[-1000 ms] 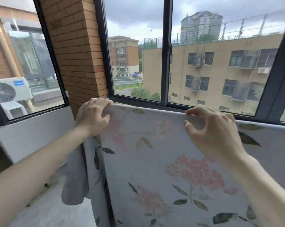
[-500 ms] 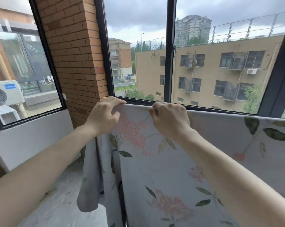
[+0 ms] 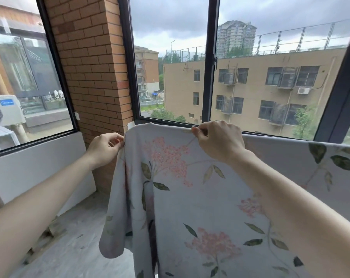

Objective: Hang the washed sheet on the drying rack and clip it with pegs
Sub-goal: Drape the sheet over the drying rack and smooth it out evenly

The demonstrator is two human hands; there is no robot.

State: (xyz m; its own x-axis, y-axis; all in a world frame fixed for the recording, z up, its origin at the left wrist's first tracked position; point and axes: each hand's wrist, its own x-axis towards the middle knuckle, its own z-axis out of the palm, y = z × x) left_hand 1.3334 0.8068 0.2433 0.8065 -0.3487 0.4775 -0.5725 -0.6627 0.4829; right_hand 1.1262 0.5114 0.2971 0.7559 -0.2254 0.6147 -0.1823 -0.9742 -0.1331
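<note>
Hanging across the lower frame, the floral sheet (image 3: pixel 190 197) drapes over a straight line in front of the window; we cannot see the rack itself, since the cloth hides whatever carries it. We see the left hand (image 3: pixel 104 149) pinching the sheet's left edge just below its top corner, fingers curled on the fabric. The right hand (image 3: pixel 218 140) grips the top fold a little to the right, thumb and fingers closed on the cloth. Behind the sheet stands a dark window frame (image 3: pixel 209 63), and to the left of it a brick pillar (image 3: pixel 93 63). A white wall panel (image 3: pixel 35 167) runs below the side window. Outside on the far left sits an air-conditioner unit (image 3: pixel 5 111) with a small blue label; its lettering is too small for us to read. A beige building (image 3: pixel 250 87) fills the view beyond the glass.
</note>
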